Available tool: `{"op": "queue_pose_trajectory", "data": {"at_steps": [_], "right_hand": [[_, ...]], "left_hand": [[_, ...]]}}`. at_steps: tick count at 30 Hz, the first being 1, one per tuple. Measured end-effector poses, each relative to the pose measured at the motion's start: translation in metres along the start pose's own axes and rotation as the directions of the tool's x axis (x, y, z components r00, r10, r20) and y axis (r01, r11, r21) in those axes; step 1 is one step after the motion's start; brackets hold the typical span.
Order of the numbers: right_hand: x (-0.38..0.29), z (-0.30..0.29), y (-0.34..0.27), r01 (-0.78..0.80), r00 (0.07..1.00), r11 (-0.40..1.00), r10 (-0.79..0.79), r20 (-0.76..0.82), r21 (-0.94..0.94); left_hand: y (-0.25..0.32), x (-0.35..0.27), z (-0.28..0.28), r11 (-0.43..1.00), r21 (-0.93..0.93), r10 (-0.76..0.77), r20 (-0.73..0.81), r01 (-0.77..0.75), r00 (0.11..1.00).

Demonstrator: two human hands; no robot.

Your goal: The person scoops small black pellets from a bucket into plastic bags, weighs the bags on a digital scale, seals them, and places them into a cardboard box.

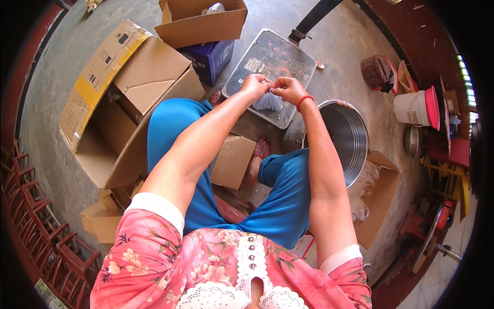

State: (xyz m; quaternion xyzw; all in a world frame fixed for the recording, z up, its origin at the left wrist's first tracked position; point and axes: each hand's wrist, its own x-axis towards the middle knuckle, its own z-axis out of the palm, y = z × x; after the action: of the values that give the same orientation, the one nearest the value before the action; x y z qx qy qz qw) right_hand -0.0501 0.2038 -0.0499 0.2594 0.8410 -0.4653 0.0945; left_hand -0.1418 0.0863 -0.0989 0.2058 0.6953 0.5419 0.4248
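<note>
Both hands meet at the gathered neck of a small clear plastic bag [269, 102]. My left hand [254, 85] pinches the neck from one side, fingertips curled in. From the other side my right hand [289, 89], with a red beaded bracelet at its wrist, grips it close by. The bag's body looks pale and full; what it holds is unclear. Below it lies the worn dark platform of a floor scale [256, 48]; whether the bag rests on it I cannot tell. A large metal pot [355, 139] stands beside my right forearm, with small dark pieces inside, partly hidden.
An open cardboard box [154, 73] lies at left. Behind it an open carton [200, 31] sits on a blue box [212, 58]. A closed carton [233, 160] stands between my legs. The scale's post [314, 19] rises at the back. A white bucket [411, 108] stands right.
</note>
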Motion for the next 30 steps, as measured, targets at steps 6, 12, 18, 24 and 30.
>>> {"op": "queue_pose_trajectory", "data": {"at_steps": [6, 12, 18, 24, 30], "right_hand": [[0.01, 0.005, 0.027, 0.055, 0.996, 0.997, -0.051, -0.067, 0.061], [0.001, 0.012, 0.016, 0.054, 0.999, 0.973, -0.053, 0.009, -0.225], [0.007, 0.019, 0.037, 0.123, 0.992, 0.984, -0.123, 0.012, -0.127], [0.014, 0.012, 0.049, -0.005, 1.0, 0.998, 0.004, -0.023, -0.055], [0.014, 0.007, 0.048, -0.019, 0.999, 0.999, 0.018, -0.027, -0.05]], "left_hand": [[0.007, -0.006, 0.004, 0.994, 0.107, 0.022, -0.015, -0.02, 1.0], [0.001, -0.002, -0.001, 0.997, -0.051, -0.064, 0.002, 0.064, 0.998], [0.008, -0.006, 0.005, 0.985, -0.173, -0.012, 0.09, 0.027, 0.996], [0.007, -0.008, -0.002, 0.999, 0.018, 0.028, 0.125, -0.03, 0.992], [0.018, -0.017, -0.001, 0.893, 0.416, 0.126, 0.14, -0.173, 0.982]]}}
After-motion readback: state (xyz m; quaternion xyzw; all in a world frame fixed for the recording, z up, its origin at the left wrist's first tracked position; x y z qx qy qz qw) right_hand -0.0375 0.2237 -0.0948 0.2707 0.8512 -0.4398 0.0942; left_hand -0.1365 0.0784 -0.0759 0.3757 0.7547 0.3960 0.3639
